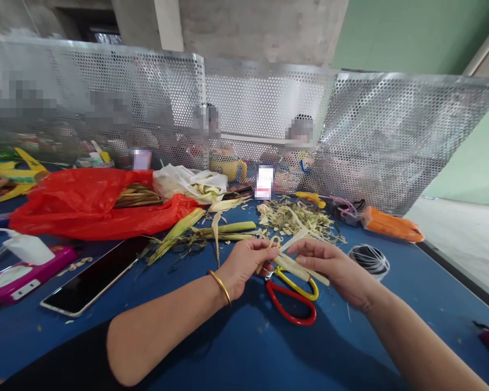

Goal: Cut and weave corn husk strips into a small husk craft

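Head view: left hand (244,266) has fingers clamped on pale husk strips (296,267) at its three o'clock; whether the right hand's (338,269) fingers grip, I cannot tell; scissors (298,321) show at the strips' six o'clock.

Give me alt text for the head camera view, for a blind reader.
A person's left hand pinches pale husk-like strips, the right hand close beside them, near red-and-yellow-handled scissors at a blue table. Beyond lie a heap of plant shreds and a red bag, with a perforated metal screen behind.
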Available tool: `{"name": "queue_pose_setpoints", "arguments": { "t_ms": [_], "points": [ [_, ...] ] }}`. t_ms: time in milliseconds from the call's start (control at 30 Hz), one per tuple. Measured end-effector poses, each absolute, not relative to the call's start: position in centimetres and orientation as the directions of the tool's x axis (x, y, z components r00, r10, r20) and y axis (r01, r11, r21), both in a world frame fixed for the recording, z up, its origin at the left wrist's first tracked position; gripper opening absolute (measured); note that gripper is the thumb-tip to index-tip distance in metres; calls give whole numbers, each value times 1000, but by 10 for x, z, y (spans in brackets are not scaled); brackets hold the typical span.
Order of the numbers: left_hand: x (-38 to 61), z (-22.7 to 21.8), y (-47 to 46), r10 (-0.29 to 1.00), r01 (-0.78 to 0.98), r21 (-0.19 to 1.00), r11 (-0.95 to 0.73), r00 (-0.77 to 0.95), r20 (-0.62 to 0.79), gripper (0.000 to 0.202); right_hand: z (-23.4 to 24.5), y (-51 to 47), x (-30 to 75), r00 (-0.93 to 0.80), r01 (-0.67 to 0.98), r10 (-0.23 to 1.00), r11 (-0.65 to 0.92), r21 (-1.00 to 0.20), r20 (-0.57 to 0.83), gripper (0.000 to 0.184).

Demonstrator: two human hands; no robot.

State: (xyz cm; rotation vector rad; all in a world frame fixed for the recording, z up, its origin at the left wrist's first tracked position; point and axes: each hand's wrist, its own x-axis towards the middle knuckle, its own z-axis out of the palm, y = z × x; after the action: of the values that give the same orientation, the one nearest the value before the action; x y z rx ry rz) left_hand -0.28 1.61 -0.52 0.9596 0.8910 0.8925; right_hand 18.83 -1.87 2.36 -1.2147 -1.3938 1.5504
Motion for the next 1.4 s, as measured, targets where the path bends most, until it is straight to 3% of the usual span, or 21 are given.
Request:
{"name": "queue_pose_setpoints", "arguments": {
  "t_ms": [200, 333, 400, 500, 633, 833, 1033, 1167, 1400],
  "points": [
    [-4, -8, 16, 917, -191, 942, 275, 347, -197, 12, 24, -21, 184, -324, 58, 936, -126, -990, -138, 24],
    [-4, -10, 16, 911, -166, 950, 265, 367, -189, 17, 24, -22, 178, -235, 171, 972, 66, -983, 24, 25],
    [-4, -10, 15, 912, -143, 961, 236, 375, -168, 18, 24, -22, 174, -163, 269, 982, 139, -953, 98, 34],
    [-3, -7, 11, 917, -108, 974, 201, 371, -148, 15, 20, -21, 170, -192, 383, 981, 98, -919, 25, 43],
    [0, -3, 6, 912, -55, 985, 164, 388, -130, 10, 12, -19, 170, -271, 477, 957, 41, -878, -103, 41],
    [3, -7, 5, 923, -17, 994, 112, 372, -97, 8, 9, -18, 170, -242, 481, 957, -26, -876, -161, 31],
    [-1, -7, 3, 898, 141, 985, -98, 438, 27, 15, 10, -19, 169, -216, 501, 970, 9, -865, -114, 35],
    [-5, -6, 4, 866, 261, 934, -244, 493, 88, 18, 8, -20, 168, -95, 559, 995, 22, -829, -38, 34],
    [-4, -12, 5, 820, 217, 962, -168, 572, 15, 19, 10, -19, 166, -119, 385, 990, -24, -923, -75, 36]
  ]
}}
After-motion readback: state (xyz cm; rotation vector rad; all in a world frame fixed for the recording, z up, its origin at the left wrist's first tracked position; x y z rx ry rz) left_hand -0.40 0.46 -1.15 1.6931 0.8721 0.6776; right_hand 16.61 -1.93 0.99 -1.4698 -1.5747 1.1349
